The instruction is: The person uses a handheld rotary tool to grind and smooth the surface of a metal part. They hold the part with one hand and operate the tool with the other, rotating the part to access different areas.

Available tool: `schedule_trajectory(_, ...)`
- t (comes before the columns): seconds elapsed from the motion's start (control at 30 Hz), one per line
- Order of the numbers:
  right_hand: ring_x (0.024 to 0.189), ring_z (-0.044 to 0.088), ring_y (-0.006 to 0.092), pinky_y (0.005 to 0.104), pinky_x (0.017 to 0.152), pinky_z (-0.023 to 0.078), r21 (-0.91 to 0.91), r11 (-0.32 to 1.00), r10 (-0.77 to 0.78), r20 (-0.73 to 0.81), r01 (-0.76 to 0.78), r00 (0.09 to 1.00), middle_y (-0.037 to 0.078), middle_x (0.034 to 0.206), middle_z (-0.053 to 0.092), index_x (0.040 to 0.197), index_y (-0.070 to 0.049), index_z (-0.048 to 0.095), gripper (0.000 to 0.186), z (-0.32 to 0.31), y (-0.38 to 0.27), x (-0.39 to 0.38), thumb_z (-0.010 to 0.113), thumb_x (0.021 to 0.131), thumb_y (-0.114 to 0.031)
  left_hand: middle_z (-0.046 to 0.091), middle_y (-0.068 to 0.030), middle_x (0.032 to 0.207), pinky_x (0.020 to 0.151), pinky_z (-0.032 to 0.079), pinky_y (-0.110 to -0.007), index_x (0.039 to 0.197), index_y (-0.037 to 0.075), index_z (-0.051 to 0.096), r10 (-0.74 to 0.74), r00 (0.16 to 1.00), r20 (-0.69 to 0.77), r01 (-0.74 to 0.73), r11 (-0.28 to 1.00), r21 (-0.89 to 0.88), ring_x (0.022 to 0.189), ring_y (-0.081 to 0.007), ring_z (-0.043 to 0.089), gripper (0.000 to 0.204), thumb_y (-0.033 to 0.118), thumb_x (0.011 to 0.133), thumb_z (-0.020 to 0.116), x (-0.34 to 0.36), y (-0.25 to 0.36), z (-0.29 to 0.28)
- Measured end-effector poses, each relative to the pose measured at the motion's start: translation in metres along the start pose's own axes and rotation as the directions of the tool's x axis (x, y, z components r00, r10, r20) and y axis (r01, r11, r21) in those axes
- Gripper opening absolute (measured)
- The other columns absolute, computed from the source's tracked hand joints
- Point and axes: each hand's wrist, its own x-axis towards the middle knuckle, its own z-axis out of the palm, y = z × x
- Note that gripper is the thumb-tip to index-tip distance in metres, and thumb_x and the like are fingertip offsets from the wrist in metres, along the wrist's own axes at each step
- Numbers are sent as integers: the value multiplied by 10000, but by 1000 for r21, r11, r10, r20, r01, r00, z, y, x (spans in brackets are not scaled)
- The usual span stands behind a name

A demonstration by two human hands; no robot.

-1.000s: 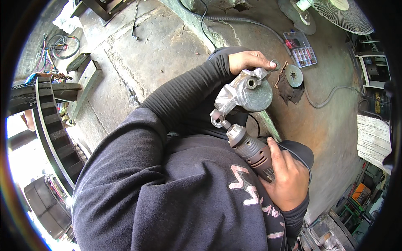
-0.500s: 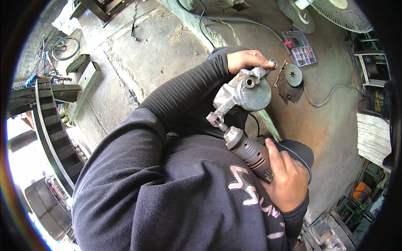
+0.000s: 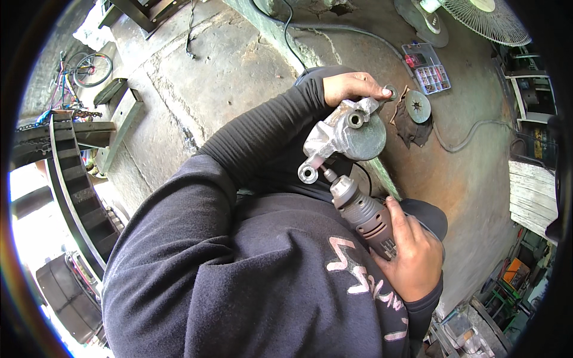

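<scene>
My left hand (image 3: 352,88) is closed on the far end of a silvery cast-metal part (image 3: 364,138), its thumb pressed by a small ring-shaped lug. The casting has a round flat face, a hollow boss and an arm ending in a ringed eye (image 3: 308,173) towards me. In my right hand (image 3: 413,256) is a grey-brown rotary grinder (image 3: 369,218), pointing up and left. Its small pinkish grinding stone (image 3: 316,161) meets the casting's arm just beside the eye. My left fingers are mostly hidden behind the casting.
An open compartment box (image 3: 432,80) of small parts lies on the floor, near a grey disc (image 3: 418,107) on a dark cloth. A fan (image 3: 486,22) stands at far right. Cables cross the concrete floor. Steel framing (image 3: 77,179) rises at left.
The grinder has shifted slightly right, taking its stone from over the eye to the side of the casting's arm, so the eye's hole now shows. My left hand stays nearly still.
</scene>
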Motion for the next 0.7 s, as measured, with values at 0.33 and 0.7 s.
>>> schedule_trajectory(0.33,809,649,362,441,688,508,-55,996,73,-16,-74,997,154,932,636,1421,-54,488,932,-11,-3,3,855,565,-93,624,-14,660,590,438,-259,810,-10,692,-4,998,59,8,998,-63,602,-87,547,487,432,986,588,5,-6,-2)
schedule_trajectory(0.7,712,630,317,427,640,509,-67,998,-12,-19,11,1000,114,853,574,1439,-76,483,948,-7,1,2,861,583,-227,640,-30,676,622,456,-267,822,-20,693,-32,999,23,31,999,15,630,-99,571,503,439,988,575,3,-3,-3)
